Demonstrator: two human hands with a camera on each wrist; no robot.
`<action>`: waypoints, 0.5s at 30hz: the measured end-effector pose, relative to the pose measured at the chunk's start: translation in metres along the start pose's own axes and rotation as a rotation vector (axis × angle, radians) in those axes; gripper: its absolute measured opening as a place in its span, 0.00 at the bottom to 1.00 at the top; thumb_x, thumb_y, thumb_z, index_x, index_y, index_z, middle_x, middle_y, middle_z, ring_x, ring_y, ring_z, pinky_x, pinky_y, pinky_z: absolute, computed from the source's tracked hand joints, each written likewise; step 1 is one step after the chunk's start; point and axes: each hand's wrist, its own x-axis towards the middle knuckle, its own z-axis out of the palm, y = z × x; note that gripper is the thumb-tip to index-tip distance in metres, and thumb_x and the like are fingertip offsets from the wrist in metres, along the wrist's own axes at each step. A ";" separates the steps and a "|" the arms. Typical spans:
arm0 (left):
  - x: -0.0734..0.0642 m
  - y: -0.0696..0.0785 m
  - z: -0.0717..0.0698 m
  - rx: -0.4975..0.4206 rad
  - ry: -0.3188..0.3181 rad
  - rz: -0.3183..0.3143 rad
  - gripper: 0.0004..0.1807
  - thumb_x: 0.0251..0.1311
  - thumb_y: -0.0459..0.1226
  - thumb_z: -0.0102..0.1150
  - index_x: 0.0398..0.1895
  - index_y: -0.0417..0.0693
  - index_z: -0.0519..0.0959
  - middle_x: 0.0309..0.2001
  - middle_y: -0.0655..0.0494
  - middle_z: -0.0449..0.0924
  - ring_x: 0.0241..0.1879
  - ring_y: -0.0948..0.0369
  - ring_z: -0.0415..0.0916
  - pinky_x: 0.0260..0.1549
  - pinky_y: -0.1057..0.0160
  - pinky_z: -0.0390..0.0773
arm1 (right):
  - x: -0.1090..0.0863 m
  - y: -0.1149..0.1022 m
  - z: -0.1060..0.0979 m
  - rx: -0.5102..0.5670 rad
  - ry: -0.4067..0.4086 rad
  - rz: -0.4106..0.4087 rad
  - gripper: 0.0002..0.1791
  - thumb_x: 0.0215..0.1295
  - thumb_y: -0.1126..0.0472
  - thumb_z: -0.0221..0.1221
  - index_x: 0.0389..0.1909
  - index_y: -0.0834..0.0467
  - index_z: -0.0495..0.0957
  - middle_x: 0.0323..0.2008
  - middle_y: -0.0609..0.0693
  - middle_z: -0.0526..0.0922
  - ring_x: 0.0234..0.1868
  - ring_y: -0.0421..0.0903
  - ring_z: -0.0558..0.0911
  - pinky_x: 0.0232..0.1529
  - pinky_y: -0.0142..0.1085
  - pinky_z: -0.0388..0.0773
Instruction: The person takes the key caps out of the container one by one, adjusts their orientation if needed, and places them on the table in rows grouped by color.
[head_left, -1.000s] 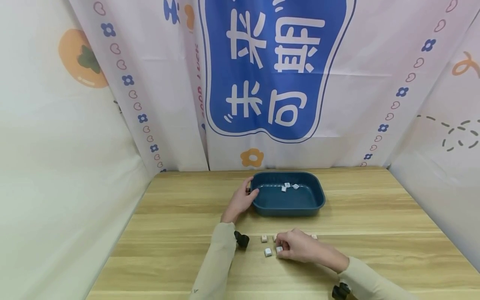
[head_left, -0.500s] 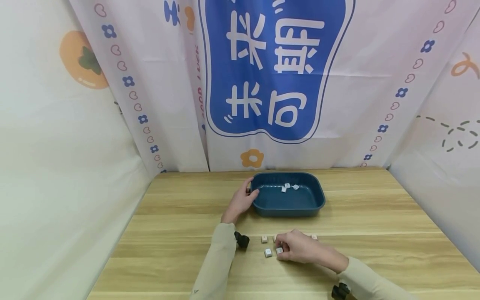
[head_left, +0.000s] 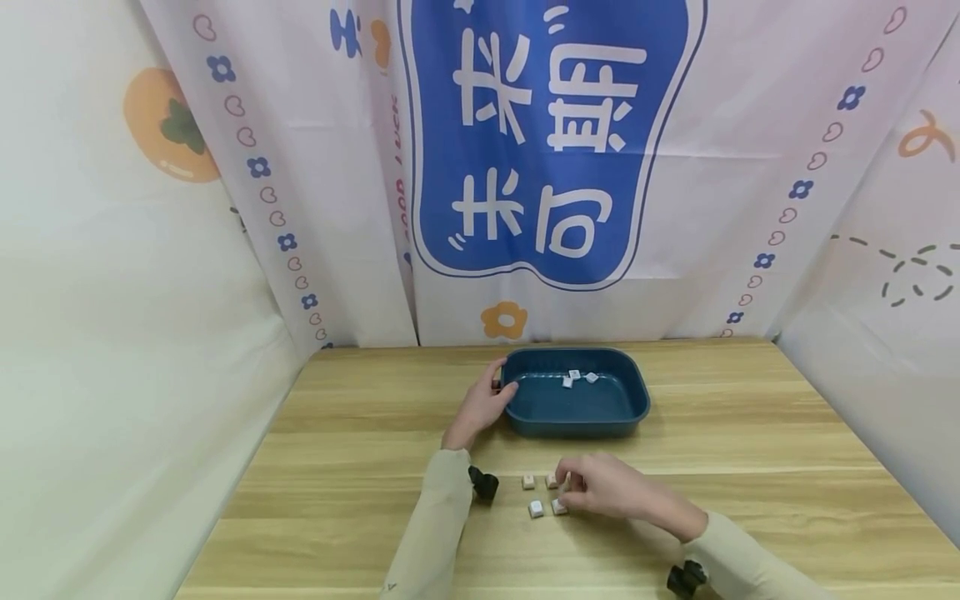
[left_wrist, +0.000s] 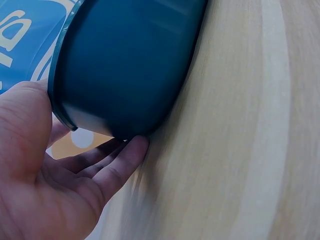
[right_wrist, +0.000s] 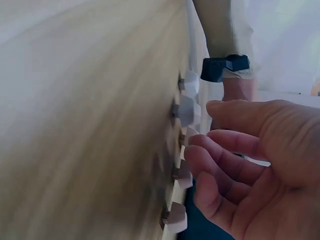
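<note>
On my feed, the person's left hand [head_left: 476, 407] is clamped on the end of a dark blue tray [head_left: 577, 408]: the thumb lies over the rim and, in the left wrist view, the fingers press the outer wall low down, near the base. The tray stands flat on the wooden table [head_left: 360, 467], directly to the right of that hand and beyond the other one. Three small white caps [head_left: 574, 375] lie on its floor towards the far side, two of them close together and the third just to their right.

I have the right hand [head_left: 611, 487] low over the tabletop, its fingers loosely curled, thumb and forefinger apart. The two hands are well apart from each other. Four small pale caps [head_left: 536, 509] sit in two rows just left of the right hand and on the near side of the left. The near right one is right beside the thumb; I can't tell whether they touch. A pale shape shows in the gap above the thumb, too small to make out. My right wrist view shows several caps standing along the table just past the fingertips.

Both forearms wear beige sleeves [head_left: 431, 525], with a black device [head_left: 483, 484] on each wrist. Behind the tray, beyond both hands, hangs a printed cloth [head_left: 577, 179] with a big blue panel.
</note>
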 end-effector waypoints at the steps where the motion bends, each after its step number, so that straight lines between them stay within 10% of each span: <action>1: 0.000 0.000 0.000 -0.004 0.000 -0.004 0.33 0.71 0.50 0.51 0.76 0.66 0.55 0.68 0.42 0.68 0.65 0.50 0.69 0.57 0.47 0.75 | 0.000 0.001 -0.001 0.003 0.009 0.001 0.09 0.60 0.55 0.66 0.40 0.53 0.82 0.21 0.35 0.77 0.21 0.28 0.71 0.24 0.26 0.72; 15: 0.000 0.001 0.001 -0.006 0.004 -0.005 0.33 0.71 0.48 0.51 0.76 0.64 0.55 0.68 0.42 0.68 0.64 0.49 0.69 0.57 0.46 0.75 | 0.004 0.007 -0.028 -0.009 0.240 -0.045 0.07 0.64 0.58 0.64 0.41 0.53 0.81 0.25 0.36 0.77 0.24 0.29 0.72 0.27 0.26 0.74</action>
